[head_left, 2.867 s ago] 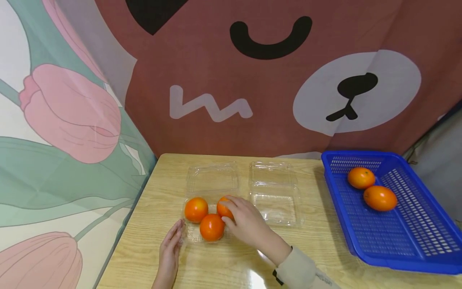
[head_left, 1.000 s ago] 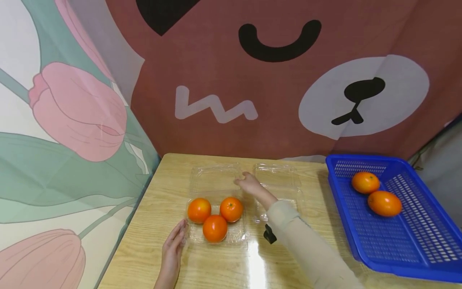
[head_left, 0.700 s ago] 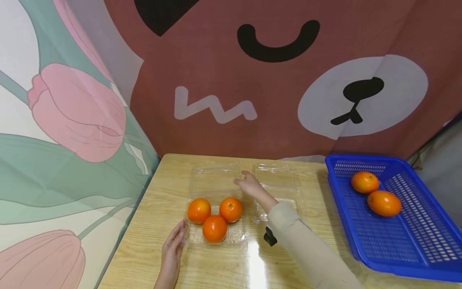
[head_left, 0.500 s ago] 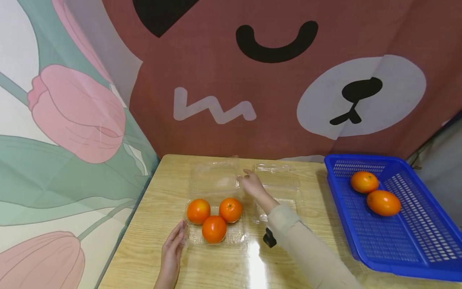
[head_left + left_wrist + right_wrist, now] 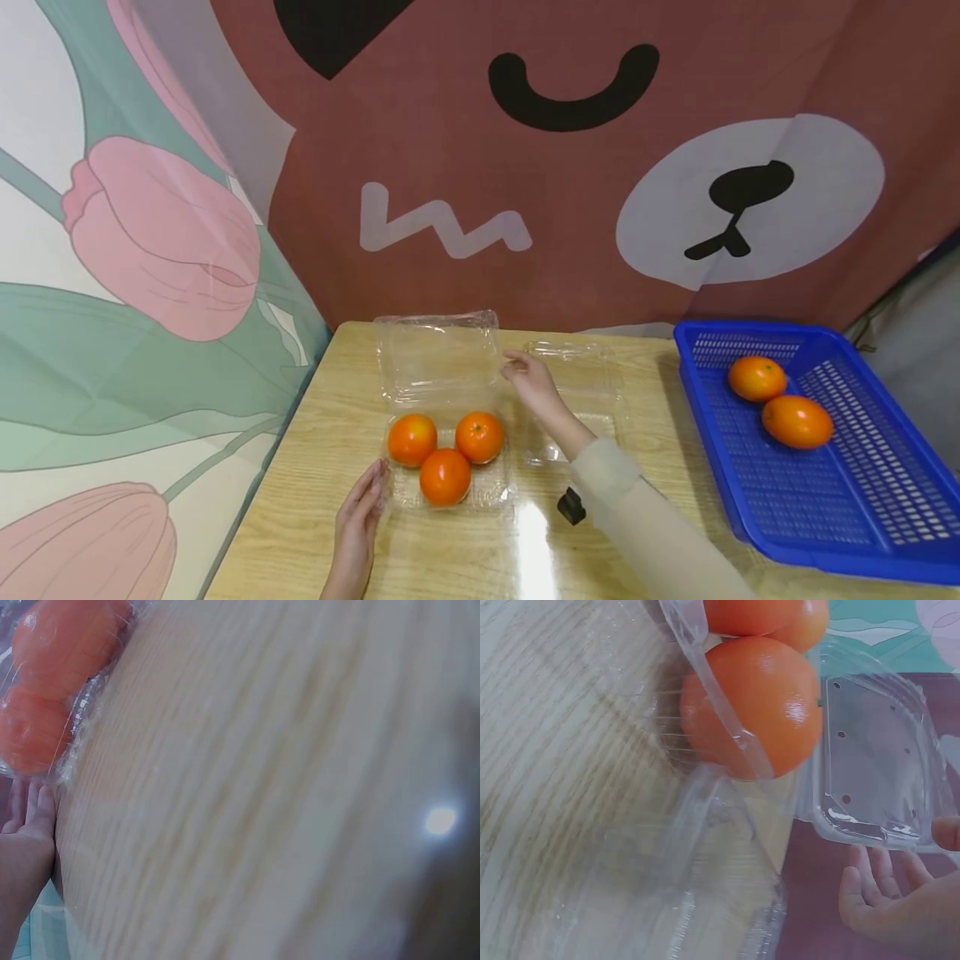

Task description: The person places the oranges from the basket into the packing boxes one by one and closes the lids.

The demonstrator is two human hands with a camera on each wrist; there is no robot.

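While left hand (image 5: 356, 521) flanks container (image 5: 491, 493), right hand (image 5: 534, 382) meets lid (image 5: 438, 362)

Three oranges (image 5: 445, 477) sit in the clear container, lid tilted up behind. Right fingers and thumb stand apart at the lid's edge, clasping nothing; left fingers, extended, only touch the container's side.

A rectangular, clear plastic clamshell container (image 5: 491, 493) sits unclosed on the tabletop (image 5: 300, 500), its base flat. The transparent lid (image 5: 438, 367), pierced with small holes, tilts upward behind the base, its right edge at the right fingers (image 5: 516, 358). Three round, glossy orange fruits rest in the base: rear-left fruit (image 5: 412, 439), rear-right fruit (image 5: 480, 437) with stem end visible, and front fruit (image 5: 445, 477) centred between them. The left fingers (image 5: 366, 490) lie at the base's left edge.
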